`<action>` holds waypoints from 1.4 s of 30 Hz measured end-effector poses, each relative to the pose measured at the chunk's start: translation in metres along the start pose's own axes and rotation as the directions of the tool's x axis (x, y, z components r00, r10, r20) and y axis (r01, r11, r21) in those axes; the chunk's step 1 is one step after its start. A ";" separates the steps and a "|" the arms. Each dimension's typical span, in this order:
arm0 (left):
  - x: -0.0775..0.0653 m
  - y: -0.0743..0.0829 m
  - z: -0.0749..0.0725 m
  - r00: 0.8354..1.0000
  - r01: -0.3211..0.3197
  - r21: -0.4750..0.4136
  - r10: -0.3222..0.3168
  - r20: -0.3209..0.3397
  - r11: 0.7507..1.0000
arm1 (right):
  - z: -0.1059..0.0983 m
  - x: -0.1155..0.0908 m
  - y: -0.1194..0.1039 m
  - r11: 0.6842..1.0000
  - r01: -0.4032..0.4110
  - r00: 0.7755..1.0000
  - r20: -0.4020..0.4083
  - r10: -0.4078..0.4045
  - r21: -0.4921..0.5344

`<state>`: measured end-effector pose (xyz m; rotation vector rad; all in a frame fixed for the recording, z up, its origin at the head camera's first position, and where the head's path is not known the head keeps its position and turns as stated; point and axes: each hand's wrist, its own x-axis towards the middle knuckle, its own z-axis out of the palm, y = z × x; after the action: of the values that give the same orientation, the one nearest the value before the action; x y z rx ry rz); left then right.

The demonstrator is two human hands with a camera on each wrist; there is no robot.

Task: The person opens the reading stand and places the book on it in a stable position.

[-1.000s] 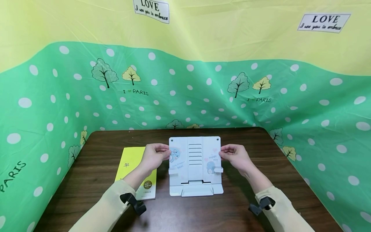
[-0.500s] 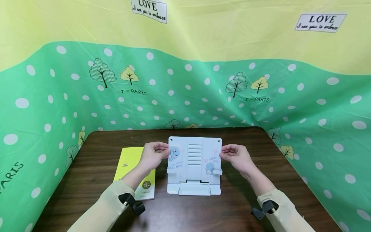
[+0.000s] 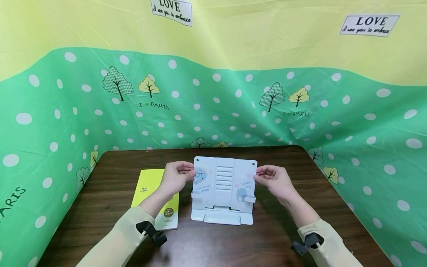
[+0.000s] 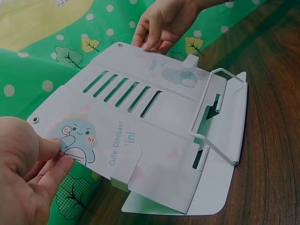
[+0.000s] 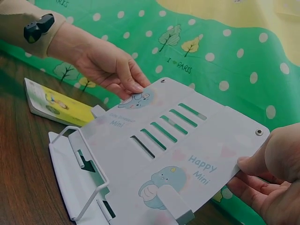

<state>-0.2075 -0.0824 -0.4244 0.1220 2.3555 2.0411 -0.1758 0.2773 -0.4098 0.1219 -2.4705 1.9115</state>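
A white metal book stand (image 3: 223,185) with dinosaur prints, slots and two side clips stands tilted on the table, its base plate and wire ledge toward me. My left hand (image 3: 175,178) pinches its left edge near the top between thumb and fingers. On the opposite edge, my right hand (image 3: 275,181) pinches the panel the same way. The left wrist view shows the stand's panel (image 4: 164,112) raised at an angle above its base (image 4: 211,197). In the right wrist view, the thumb (image 5: 253,165) lies on the panel's front face with the fingers behind it.
A yellow book (image 3: 146,183) lies left of the stand, partly covered by my left forearm. The dark wooden table (image 3: 267,241) meets a green and yellow patterned cloth (image 3: 213,92) at its back and sides.
The stand has turned slightly, its front edge shifting a little left and its upper right corner right. Both hands keep their pinch on the edges.
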 end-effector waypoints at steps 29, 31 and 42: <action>0.001 0.009 0.000 0.988 -0.150 0.127 0.155 -0.029 0.980 | -0.004 -0.005 -0.005 1.000 0.021 1.000 -0.013 -0.021 0.013; 0.001 0.010 0.001 0.980 -0.189 0.151 0.196 -0.036 0.970 | -0.005 -0.005 -0.005 1.000 0.020 1.000 -0.012 -0.020 0.020; 0.002 0.017 0.005 0.926 -0.361 0.248 0.377 -0.017 0.899 | -0.006 -0.006 -0.002 0.998 0.034 0.999 0.014 -0.034 0.048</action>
<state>-0.2080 -0.0750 -0.4087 0.5585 2.7956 1.9022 -0.1703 0.2831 -0.4068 0.1777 -2.4164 1.9634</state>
